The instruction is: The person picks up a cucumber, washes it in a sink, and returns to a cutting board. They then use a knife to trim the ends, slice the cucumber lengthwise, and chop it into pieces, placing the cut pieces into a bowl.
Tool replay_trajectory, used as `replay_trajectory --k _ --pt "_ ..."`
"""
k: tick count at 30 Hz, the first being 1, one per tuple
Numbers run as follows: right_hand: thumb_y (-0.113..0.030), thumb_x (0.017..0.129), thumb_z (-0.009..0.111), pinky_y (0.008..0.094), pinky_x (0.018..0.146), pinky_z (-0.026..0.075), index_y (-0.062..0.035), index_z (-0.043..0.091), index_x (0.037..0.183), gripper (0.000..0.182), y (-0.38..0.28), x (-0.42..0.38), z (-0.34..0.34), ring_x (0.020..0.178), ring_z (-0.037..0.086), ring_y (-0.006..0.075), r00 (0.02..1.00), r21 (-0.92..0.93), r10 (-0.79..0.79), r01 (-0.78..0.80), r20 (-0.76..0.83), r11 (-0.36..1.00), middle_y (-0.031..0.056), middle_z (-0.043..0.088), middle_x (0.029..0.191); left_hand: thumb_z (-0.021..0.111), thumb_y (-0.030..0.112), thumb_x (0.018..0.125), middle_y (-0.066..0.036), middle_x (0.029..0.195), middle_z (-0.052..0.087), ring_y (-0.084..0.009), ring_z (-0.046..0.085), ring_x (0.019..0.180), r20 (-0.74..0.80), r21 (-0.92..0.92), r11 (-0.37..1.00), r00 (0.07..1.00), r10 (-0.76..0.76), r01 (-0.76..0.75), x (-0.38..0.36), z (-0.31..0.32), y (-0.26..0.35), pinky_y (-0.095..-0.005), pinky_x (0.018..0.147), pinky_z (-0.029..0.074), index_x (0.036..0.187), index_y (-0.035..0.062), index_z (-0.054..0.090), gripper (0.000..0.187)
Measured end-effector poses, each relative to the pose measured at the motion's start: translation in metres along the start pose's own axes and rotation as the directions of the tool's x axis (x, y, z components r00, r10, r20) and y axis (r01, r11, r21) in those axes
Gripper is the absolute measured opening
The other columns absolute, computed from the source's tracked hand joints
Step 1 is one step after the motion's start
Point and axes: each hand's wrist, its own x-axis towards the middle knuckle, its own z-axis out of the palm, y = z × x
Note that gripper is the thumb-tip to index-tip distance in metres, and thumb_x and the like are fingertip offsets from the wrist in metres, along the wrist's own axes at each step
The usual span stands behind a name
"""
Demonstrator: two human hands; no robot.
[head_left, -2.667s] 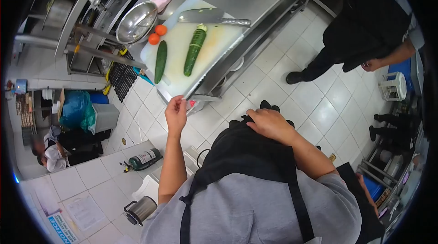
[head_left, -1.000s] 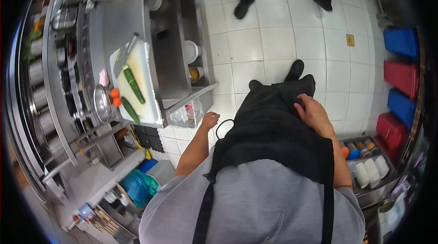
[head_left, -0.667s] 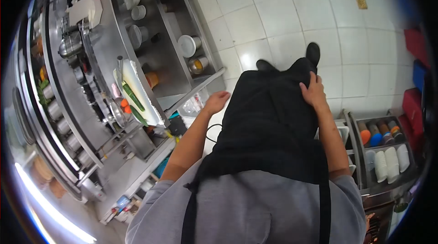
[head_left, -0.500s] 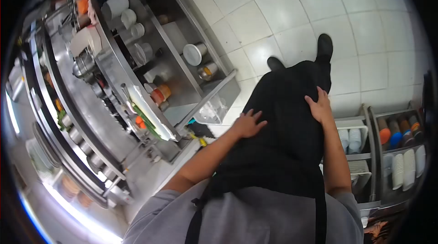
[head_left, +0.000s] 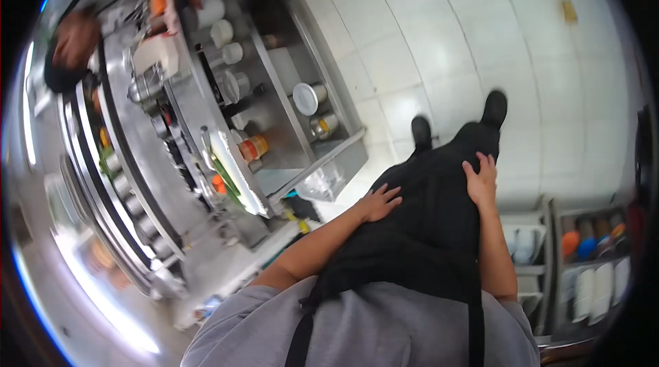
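My left hand (head_left: 380, 203) lies on the front of the black apron (head_left: 425, 209), its fingers spread and holding nothing. On the other side of the apron rests my right hand (head_left: 482, 180), also with its fingers apart and nothing in them. Both hands touch only the dark cloth over my legs. Below them my black shoes (head_left: 494, 109) stand on the tiled floor.
To the left runs a steel counter (head_left: 206, 96) with shelves of pots and containers. A white cutting board (head_left: 237, 171) with green stalks lies at its edge. A clear bin (head_left: 326, 180) stands at its end. Another person (head_left: 75, 41) is beyond it. Racks of cups (head_left: 594, 291) stand right.
The view has shifted, so the counter and floor appear moved. Another person's head and shoes have come into view at the top. Both my hands stay on the apron.
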Motion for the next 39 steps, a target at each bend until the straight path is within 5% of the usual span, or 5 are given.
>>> replay_trajectory --k 7,10,23,31,39 --pt "-0.035 0.087 0.068 0.0586 0.11 0.042 0.0003 0.055 0.139 0.063 -0.158 0.005 -0.026 0.132 0.053 0.0459 0.806 -0.619 -0.492 0.577 0.329 0.533 0.0312 0.057 0.138 0.071 0.032 0.087 -0.025 0.146 0.055 -0.0368 0.05 0.139 -0.679 -0.348 0.812 0.723 0.126 -0.469 -0.097 0.002 -0.035 -0.0427 0.118 0.039 0.15 0.0054 0.05 0.071" --pt "-0.035 0.091 0.068 0.0501 0.101 0.051 -0.0028 0.055 0.136 0.057 -0.256 0.012 0.009 0.114 0.066 0.0447 0.519 -0.506 -0.542 0.842 0.66 0.19 0.0273 0.07 0.116 0.075 0.03 0.089 -0.017 0.129 0.068 -0.0257 0.068 0.111 -0.799 -0.6 0.237 0.558 -0.226 -0.764 -0.082 0.045 -0.071 -0.0372 0.097 0.054 0.142 0.0059 0.056 0.061" --pt "-0.036 0.097 0.064 0.0449 0.094 0.055 -0.0045 0.06 0.132 0.047 -0.404 -0.128 0.234 0.106 0.07 0.0382 0.373 -0.432 -0.293 0.886 0.88 -0.168 0.0193 0.074 0.11 0.067 0.02 0.1 -0.004 0.101 0.073 -0.013 0.069 0.09 -0.32 -0.425 -0.307 0.459 -0.829 -0.852 -0.098 0.236 -0.204 -0.0294 0.077 0.052 0.126 0.0047 0.065 0.03" --pt "-0.028 0.094 0.068 0.0422 0.078 0.058 -0.0056 0.07 0.113 0.03 -0.446 -0.199 0.285 0.087 0.073 0.033 0.216 -0.24 -0.502 0.971 0.837 0.018 0.0151 0.075 0.091 0.07 0.019 0.097 -0.005 0.094 0.071 -0.0124 0.065 0.084 -0.398 -0.432 -0.015 0.205 -0.894 -0.902 -0.157 0.184 -0.34 -0.0279 0.076 0.053 0.119 -0.0013 0.068 0.029" --pt "-0.013 0.087 0.071 0.0485 0.086 0.052 -0.0033 0.063 0.119 0.034 -0.658 -0.243 0.395 0.107 0.062 0.0404 -0.538 -0.017 -0.701 0.787 0.469 -0.616 0.0211 0.062 0.118 0.075 0.019 0.091 -0.015 0.1 0.07 -0.0243 0.066 0.089 -0.414 -0.481 0.341 -0.134 -0.9 -0.807 -0.22 -0.006 -0.423 -0.0359 0.081 0.053 0.117 -0.0016 0.068 0.034"
